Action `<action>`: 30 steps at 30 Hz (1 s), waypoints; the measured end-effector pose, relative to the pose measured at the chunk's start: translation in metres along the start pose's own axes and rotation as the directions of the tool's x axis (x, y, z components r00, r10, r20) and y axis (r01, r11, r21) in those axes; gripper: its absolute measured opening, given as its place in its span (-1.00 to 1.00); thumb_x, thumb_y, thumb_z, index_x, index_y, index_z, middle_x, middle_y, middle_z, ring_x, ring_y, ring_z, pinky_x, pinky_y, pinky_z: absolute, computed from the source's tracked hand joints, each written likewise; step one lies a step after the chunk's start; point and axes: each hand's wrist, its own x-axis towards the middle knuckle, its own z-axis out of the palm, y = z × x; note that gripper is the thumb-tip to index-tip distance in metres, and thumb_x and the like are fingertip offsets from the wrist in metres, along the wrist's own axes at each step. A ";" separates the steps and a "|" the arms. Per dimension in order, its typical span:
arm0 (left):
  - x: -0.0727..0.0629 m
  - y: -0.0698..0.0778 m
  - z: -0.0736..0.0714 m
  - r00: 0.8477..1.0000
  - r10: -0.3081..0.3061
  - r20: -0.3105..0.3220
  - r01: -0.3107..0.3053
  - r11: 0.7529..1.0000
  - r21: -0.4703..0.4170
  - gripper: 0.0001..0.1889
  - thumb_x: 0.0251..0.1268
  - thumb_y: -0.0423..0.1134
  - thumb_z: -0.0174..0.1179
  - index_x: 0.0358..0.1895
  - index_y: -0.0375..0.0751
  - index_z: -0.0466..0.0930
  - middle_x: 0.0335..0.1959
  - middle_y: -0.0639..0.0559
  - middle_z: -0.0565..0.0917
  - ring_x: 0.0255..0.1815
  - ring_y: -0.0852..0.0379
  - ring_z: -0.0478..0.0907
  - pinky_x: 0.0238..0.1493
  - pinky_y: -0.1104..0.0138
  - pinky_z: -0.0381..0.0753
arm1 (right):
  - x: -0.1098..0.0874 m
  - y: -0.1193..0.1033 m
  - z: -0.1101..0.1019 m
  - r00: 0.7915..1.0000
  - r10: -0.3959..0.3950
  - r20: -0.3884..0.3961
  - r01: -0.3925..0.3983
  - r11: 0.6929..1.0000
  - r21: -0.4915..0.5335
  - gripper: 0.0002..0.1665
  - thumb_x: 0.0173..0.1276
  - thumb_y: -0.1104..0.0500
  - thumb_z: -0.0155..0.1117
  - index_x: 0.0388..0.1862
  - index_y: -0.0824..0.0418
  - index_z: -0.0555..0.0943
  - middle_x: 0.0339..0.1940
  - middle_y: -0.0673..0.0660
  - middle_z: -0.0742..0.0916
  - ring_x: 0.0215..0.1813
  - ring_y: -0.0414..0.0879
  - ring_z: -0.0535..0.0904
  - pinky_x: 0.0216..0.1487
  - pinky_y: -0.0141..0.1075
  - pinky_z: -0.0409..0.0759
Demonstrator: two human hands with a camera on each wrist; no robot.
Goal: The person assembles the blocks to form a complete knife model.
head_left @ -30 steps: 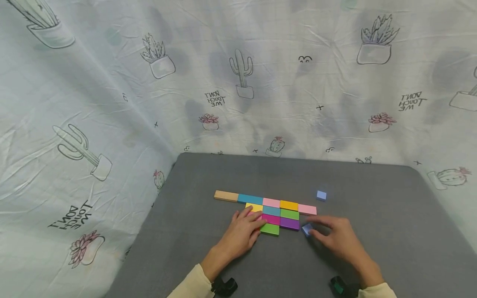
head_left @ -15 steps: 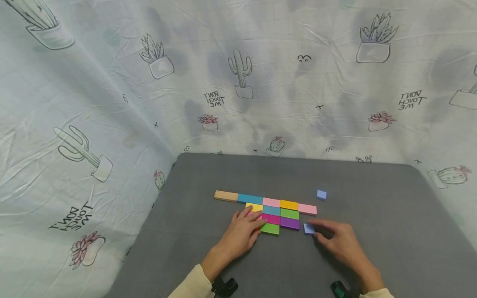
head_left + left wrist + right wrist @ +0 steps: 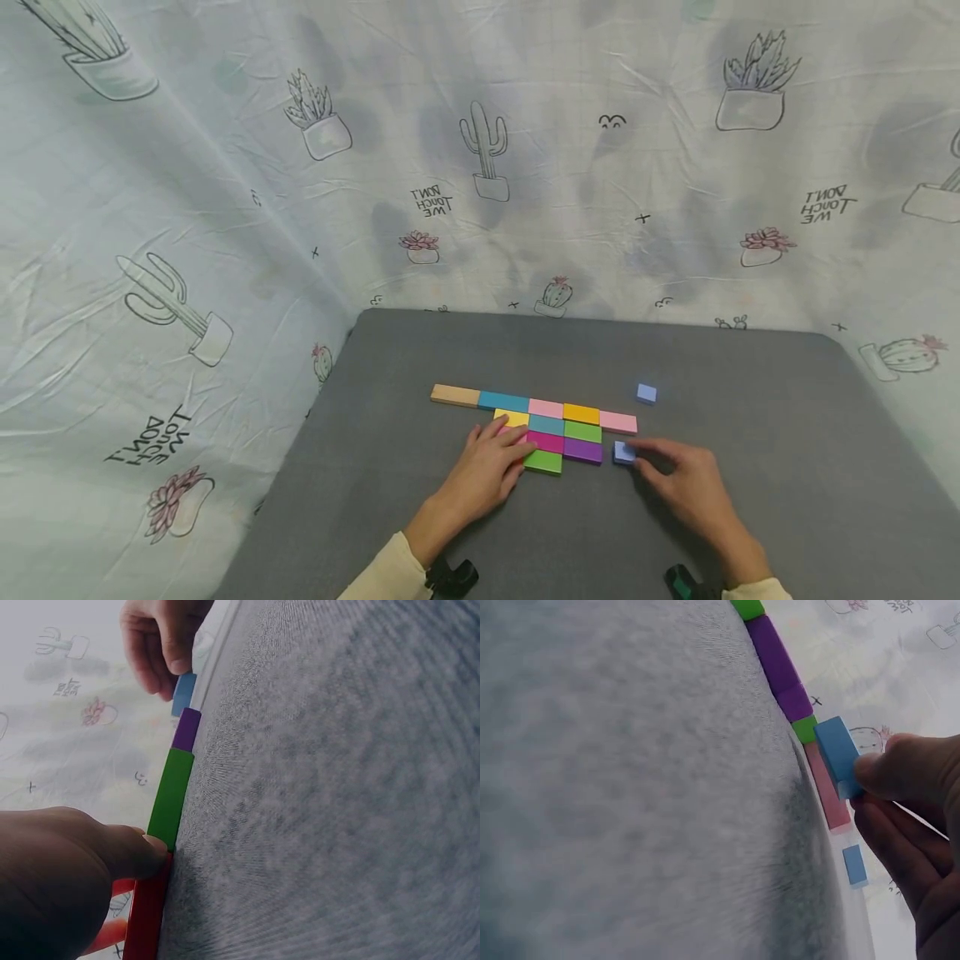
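Note:
In the head view my right hand (image 3: pixel 686 483) pinches a small light blue block (image 3: pixel 622 452) between thumb and fingers, just right of the purple block (image 3: pixel 582 451). The right wrist view shows this blue block (image 3: pixel 836 754) tilted between the fingertips. My left hand (image 3: pixel 480 471) rests on the left part of a flat layout of coloured blocks and hides some of them. Its fingers reach over the yellow block (image 3: pixel 512 414) and the magenta block (image 3: pixel 546 442). In the left wrist view its thumb touches the red block (image 3: pixel 148 907) near the green block (image 3: pixel 171 795).
Along the far side of the layout runs a row with a wood-coloured block (image 3: pixel 455 395), a blue block (image 3: pixel 504 401) and pink and orange ones. Another light blue block (image 3: pixel 647 393) lies apart at the back right. Grey cloth (image 3: pixel 787 433) covers the table; a printed curtain (image 3: pixel 570 167) hangs behind.
The light blue block in my right hand has turned from slanted to roughly square with the layout and moved slightly away from me. My left hand stays in place.

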 end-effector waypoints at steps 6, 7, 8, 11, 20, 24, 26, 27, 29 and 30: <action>0.000 0.000 0.001 1.000 -0.001 0.003 0.001 1.000 -0.016 -0.51 0.55 -0.04 0.38 0.48 0.22 0.66 0.61 0.13 0.55 0.73 -0.16 0.30 0.56 -0.40 0.40 | 0.013 -0.001 0.003 0.995 -0.098 -0.028 0.097 0.995 -0.027 -0.54 0.05 0.44 0.72 -0.05 0.14 0.89 -0.13 0.04 0.92 -0.10 0.09 0.89 -0.07 0.06 0.84; 0.000 -0.001 0.001 1.000 0.004 -0.001 -0.004 1.000 -0.020 -0.52 0.56 -0.05 0.38 0.48 0.22 0.67 0.60 0.13 0.55 0.73 -0.16 0.30 0.55 -0.41 0.40 | 0.014 -0.001 0.004 0.994 -0.109 -0.018 0.108 0.994 -0.030 -0.54 0.05 0.44 0.72 -0.04 0.16 0.89 -0.13 0.05 0.92 -0.10 0.09 0.89 -0.06 0.09 0.84; 0.000 -0.001 0.002 1.000 0.009 -0.006 -0.009 1.000 -0.022 -0.53 0.56 -0.06 0.38 0.47 0.21 0.67 0.60 0.12 0.56 0.73 -0.16 0.31 0.55 -0.41 0.40 | 0.016 -0.001 0.004 0.993 -0.120 -0.009 0.120 0.992 -0.031 -0.53 0.06 0.45 0.72 -0.03 0.17 0.88 -0.12 0.06 0.92 -0.09 0.09 0.89 -0.05 0.12 0.84; 0.000 -0.002 0.003 0.999 0.029 -0.024 -0.030 0.999 -0.026 -0.55 0.58 -0.07 0.36 0.45 0.20 0.69 0.59 0.12 0.57 0.72 -0.16 0.33 0.53 -0.43 0.41 | 0.021 -0.001 0.006 0.988 -0.156 0.022 0.156 0.987 -0.038 -0.50 0.04 0.48 0.72 -0.01 0.18 0.88 -0.11 0.07 0.92 -0.09 0.08 0.88 -0.04 0.12 0.84; -0.001 -0.004 0.002 0.998 0.049 -0.042 -0.051 0.998 -0.039 -0.56 0.57 -0.10 0.37 0.45 0.19 0.69 0.58 0.10 0.58 0.70 -0.18 0.34 0.51 -0.45 0.42 | 0.028 -0.003 0.006 0.973 -0.213 0.093 0.220 0.973 -0.072 -0.45 0.01 0.50 0.73 0.02 0.23 0.86 -0.08 0.15 0.91 -0.07 0.11 0.87 -0.01 0.08 0.85; -0.001 -0.005 0.001 0.998 0.053 -0.044 -0.054 0.998 -0.034 -0.55 0.58 -0.09 0.37 0.45 0.19 0.69 0.58 0.10 0.58 0.70 -0.18 0.35 0.51 -0.44 0.42 | 0.029 -0.001 0.008 0.969 -0.224 0.102 0.232 0.970 -0.072 -0.45 0.01 0.51 0.73 0.03 0.24 0.85 -0.08 0.15 0.91 -0.06 0.10 0.87 -0.01 0.07 0.85; -0.001 -0.005 0.001 0.998 0.053 -0.043 -0.054 0.998 -0.035 -0.55 0.57 -0.09 0.37 0.45 0.19 0.69 0.58 0.10 0.58 0.70 -0.18 0.35 0.51 -0.44 0.42 | 0.030 0.000 0.009 0.967 -0.236 0.095 0.243 0.968 -0.068 -0.45 -0.01 0.52 0.72 0.01 0.24 0.85 -0.09 0.14 0.91 -0.08 0.09 0.87 -0.02 0.05 0.85; -0.001 -0.005 0.001 0.998 0.053 -0.043 -0.054 0.998 -0.037 -0.56 0.58 -0.09 0.37 0.45 0.19 0.69 0.58 0.10 0.58 0.70 -0.18 0.35 0.52 -0.44 0.42 | 0.031 0.000 0.010 0.965 -0.244 0.091 0.251 0.966 -0.065 -0.46 -0.01 0.52 0.72 0.00 0.24 0.85 -0.11 0.14 0.91 -0.09 0.08 0.87 -0.03 0.05 0.86; -0.002 -0.006 0.001 0.998 0.054 -0.046 -0.056 0.998 -0.040 -0.55 0.57 -0.09 0.37 0.45 0.18 0.69 0.58 0.10 0.58 0.69 -0.18 0.36 0.51 -0.44 0.42 | 0.032 0.001 0.011 0.963 -0.258 0.081 0.263 0.963 -0.059 -0.47 -0.02 0.53 0.72 -0.02 0.25 0.85 -0.12 0.14 0.91 -0.11 0.08 0.87 -0.05 0.05 0.86; -0.002 -0.005 0.000 0.998 0.052 -0.047 -0.054 0.998 -0.041 -0.55 0.57 -0.09 0.37 0.45 0.18 0.69 0.58 0.10 0.58 0.69 -0.18 0.36 0.52 -0.44 0.42 | 0.033 0.001 0.011 0.962 -0.261 0.077 0.266 0.962 -0.055 -0.47 -0.02 0.53 0.72 -0.03 0.25 0.86 -0.13 0.13 0.91 -0.11 0.08 0.87 -0.06 0.05 0.86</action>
